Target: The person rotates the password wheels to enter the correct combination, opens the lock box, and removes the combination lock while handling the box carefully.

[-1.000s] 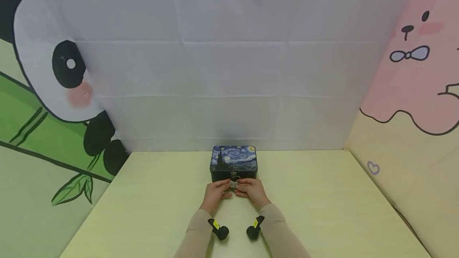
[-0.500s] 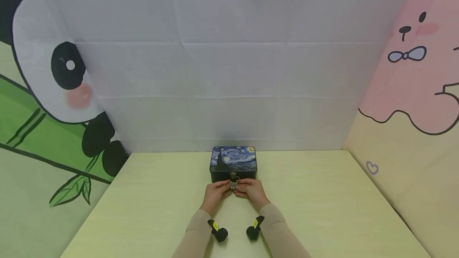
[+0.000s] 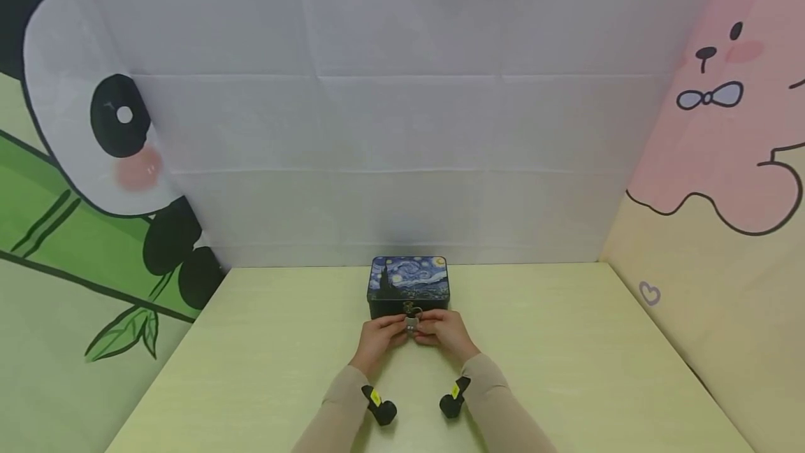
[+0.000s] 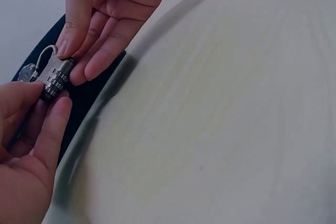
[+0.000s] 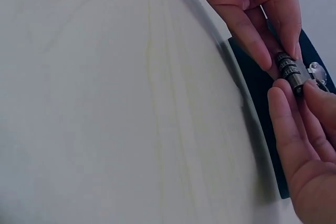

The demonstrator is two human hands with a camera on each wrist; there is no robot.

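Note:
A dark tin box [image 3: 409, 309] with a starry night painting on its lid [image 3: 409, 277] stands at the back middle of the table. At its front clasp [image 3: 409, 306] hangs a small silver combination padlock [image 4: 53, 77] with number dials. The shackle [image 4: 46, 51] arches out of the lock body towards the clasp. My left hand [image 3: 377, 338] pinches one side of the padlock between thumb and fingers. From the other side, my right hand [image 3: 445, 333] grips it too, thumb on the body. Both hands partly cover the box front.
The pale wooden table [image 3: 553, 355] spreads around the box. Close behind stands a white sheet [image 3: 409, 124]. Painted walls [image 3: 698, 222] flank the table. A black wrist device [image 3: 380, 407] sits on each sleeve.
My right wrist and forearm have swung a little outward to the right, and the right fingers have shifted slightly on the padlock. The left hand keeps its hold; the box stays put.

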